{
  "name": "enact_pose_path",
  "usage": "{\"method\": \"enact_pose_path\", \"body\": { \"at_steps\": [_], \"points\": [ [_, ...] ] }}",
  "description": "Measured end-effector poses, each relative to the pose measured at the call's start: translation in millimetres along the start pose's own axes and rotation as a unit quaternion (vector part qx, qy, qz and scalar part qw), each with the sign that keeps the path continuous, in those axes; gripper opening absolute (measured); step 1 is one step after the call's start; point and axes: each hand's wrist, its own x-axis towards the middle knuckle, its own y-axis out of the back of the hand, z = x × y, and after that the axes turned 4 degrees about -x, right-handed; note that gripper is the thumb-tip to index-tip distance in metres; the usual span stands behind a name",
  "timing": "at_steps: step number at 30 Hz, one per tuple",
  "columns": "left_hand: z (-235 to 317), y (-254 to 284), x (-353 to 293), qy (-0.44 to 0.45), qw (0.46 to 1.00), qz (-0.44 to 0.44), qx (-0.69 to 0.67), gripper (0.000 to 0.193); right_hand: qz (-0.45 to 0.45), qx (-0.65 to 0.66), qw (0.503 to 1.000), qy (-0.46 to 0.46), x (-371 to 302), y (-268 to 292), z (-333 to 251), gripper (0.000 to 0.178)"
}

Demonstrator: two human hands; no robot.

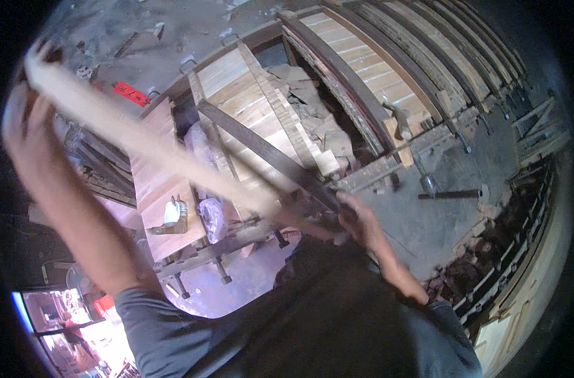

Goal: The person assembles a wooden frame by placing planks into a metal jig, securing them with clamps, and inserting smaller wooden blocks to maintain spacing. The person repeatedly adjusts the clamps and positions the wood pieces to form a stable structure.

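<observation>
Raised at the far left, my left hand (pixel 28 120) is closed round the end of a long pale wooden strip (pixel 161 157). Motion blurs both the hand and the strip, which slants down toward my right hand. My right hand (pixel 357 220) is closed at the near end of a dark bar (pixel 255 142). The strip's lower end runs into the same shadowed spot, so I cannot tell which piece these fingers grip. Beneath both pieces lies a panel of pale glued boards (pixel 243 94) in a clamping frame.
A brush (pixel 172 217) lies on a pinkish board (pixel 154 170) beside a plastic bag (pixel 212 217). More clamped panels (pixel 356 57) stretch to the upper right. A hammer-like tool (pixel 400 123) rests on the frame's edge. Clamp handles (pixel 221 269) stick out toward me.
</observation>
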Motion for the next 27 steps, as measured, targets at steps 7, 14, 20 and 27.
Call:
{"method": "enact_pose_path", "body": {
  "at_steps": [7,14,20,27],
  "points": [
    [-260,-52,-5,0.228,0.937,0.209,-0.162,0.042,-0.055,-0.101,0.985,-0.129,-38,16,-31,0.041],
    [-539,-145,-211,0.375,0.921,0.031,0.102,0.037,-0.07,-0.211,0.919,-0.325,7,-28,-20,0.045],
    [-568,-228,-261,0.431,0.899,0.08,0.018,0.045,-0.029,-0.266,0.905,-0.33,122,-95,32,0.038],
    [-556,-232,-235,0.409,0.885,0.015,0.222,0.099,-0.022,-0.218,0.916,-0.337,181,-146,86,0.041]
  ]
}}
